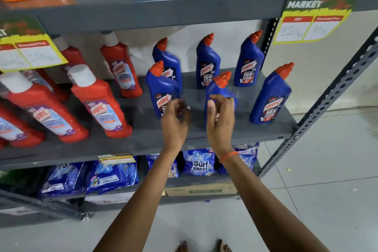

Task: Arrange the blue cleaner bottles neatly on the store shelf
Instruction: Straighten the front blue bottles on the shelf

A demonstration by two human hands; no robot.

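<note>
Both my arms reach up from the lower frame to mid-frame. My right hand [221,114] wraps its grip around a blue bottle [219,90] on the shelf [225,131]. My left hand [176,116] hovers blurred with fingers loosely curled, its grip empty.

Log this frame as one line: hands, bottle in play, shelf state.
right hand: gripping front-middle blue Harpic bottle | left hand: free, blurred, beside it | middle shelf: six blue bottles, uneven spacing

Glossy blue plastic bottles [208,63], red plastic caps [208,39]; matt grey metal shelf [225,133]; shiny plastic detergent packs [198,162]; paper price tags [311,18].
</note>
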